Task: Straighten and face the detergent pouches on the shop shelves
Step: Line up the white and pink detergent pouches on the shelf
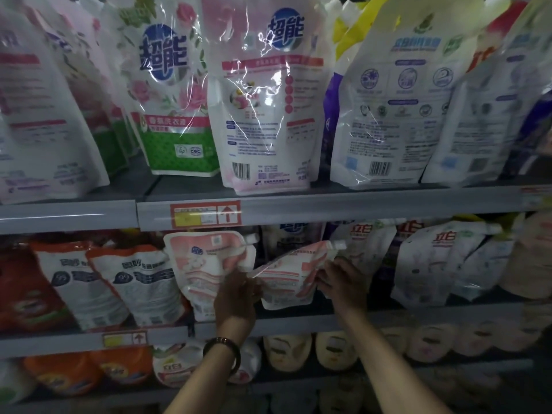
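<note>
A small pink-and-white detergent pouch (291, 277) with a white spout hangs tilted on the middle shelf, its back label facing me. My left hand (236, 297) grips its left edge and my right hand (343, 283) grips its right edge below the spout. Just to the left stands a matching pink pouch (203, 264), front side out and leaning a little. Above, on the upper shelf, a large pink pouch (265, 94) shows its back with the barcode, next to a green rose-print pouch (176, 100) facing front.
White back-facing pouches (397, 94) fill the upper shelf's right. The middle shelf has orange-and-white pouches (119, 288) on the left and white pouches (436, 264) on the right. Grey shelf rails (328, 204) carry price tags (206, 214). Bottles and tubs fill the lowest shelf.
</note>
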